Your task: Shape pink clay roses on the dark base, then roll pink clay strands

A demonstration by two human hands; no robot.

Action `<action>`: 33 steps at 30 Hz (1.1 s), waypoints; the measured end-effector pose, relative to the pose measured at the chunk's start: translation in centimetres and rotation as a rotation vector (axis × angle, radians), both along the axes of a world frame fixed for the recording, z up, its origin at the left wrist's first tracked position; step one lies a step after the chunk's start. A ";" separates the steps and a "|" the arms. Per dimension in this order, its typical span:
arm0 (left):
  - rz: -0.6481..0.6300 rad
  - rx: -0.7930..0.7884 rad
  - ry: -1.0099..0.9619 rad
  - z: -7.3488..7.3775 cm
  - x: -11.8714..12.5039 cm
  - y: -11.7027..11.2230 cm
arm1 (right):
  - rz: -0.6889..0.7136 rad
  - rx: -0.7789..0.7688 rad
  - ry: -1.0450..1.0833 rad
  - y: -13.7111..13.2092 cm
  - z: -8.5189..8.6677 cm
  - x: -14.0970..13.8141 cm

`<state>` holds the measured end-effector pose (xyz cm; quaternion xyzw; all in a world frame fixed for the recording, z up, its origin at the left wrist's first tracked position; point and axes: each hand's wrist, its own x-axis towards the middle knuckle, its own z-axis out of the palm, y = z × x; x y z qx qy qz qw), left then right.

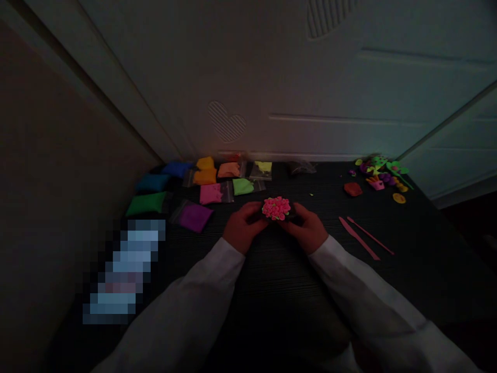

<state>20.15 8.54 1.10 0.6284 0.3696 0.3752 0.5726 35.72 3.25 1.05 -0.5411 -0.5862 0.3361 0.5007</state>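
Between both hands, over the middle of the dark table, is a clay flower cluster [276, 207] of small pink blooms with bits of green at its edge. It sits on a dark base that is hard to make out. My left hand [244, 226] grips the left side of this piece, thumb toward the near edge. On the opposite side my right hand [307, 228] closes on it in the same way. Both wrists come out of white sleeves. The fingertips under the far side are hidden.
Clay bags stand at the back left, among them a purple bag [196, 216] and a green bag [146, 203]. A blurred bright panel [128, 269] lies left. Right are a pink clay knife [359, 238], a thin pink tool [370, 235] and small clay figures [376, 182].
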 end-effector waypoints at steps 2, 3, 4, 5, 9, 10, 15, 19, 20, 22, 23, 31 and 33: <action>0.003 0.108 0.103 -0.1 -0.3 0.4 | -0.033 0.013 -0.176 0.1 -0.2 0.3; 0.011 0.159 0.145 -0.2 -0.4 0.6 | -0.049 0.010 -0.247 0.2 -0.4 0.4; 0.025 0.209 0.179 -0.3 -0.5 0.7 | -0.062 0.004 -0.300 0.3 -0.5 0.4; 0.043 0.257 0.203 -0.5 -0.6 0.9 | -0.069 0.002 -0.330 0.3 -0.7 0.5; 0.072 0.398 0.255 -1.0 -0.6 1.3 | -0.037 -0.018 -0.348 0.5 -0.9 0.6; 0.063 0.418 0.272 -1.1 -0.7 1.4 | -0.027 -0.024 -0.356 0.5 -0.8 0.7; -0.005 0.556 0.429 -1.2 -0.8 1.5 | 0.011 -0.017 -0.436 0.5 -0.5 0.8; -0.025 0.614 0.542 -1.0 -0.8 1.4 | 0.001 -0.038 -0.440 0.5 -0.5 0.8; -0.026 0.615 0.548 -1.0 -0.8 1.4 | -0.010 -0.041 -0.440 0.5 -0.5 0.8; -0.031 0.600 0.536 -0.9 -0.8 1.4 | -0.024 -0.038 -0.422 0.4 -0.5 0.7; -0.033 0.581 0.522 -0.8 -0.8 1.4 | -0.020 -0.035 -0.395 0.4 -0.5 0.7; -0.177 0.252 0.232 1.2 -1.3 0.3 | 0.032 0.019 -0.125 -0.9 1.4 0.5; -0.202 0.144 0.114 1.8 -1.3 -0.3 | 0.046 0.049 -0.116 -1.4 2.4 0.4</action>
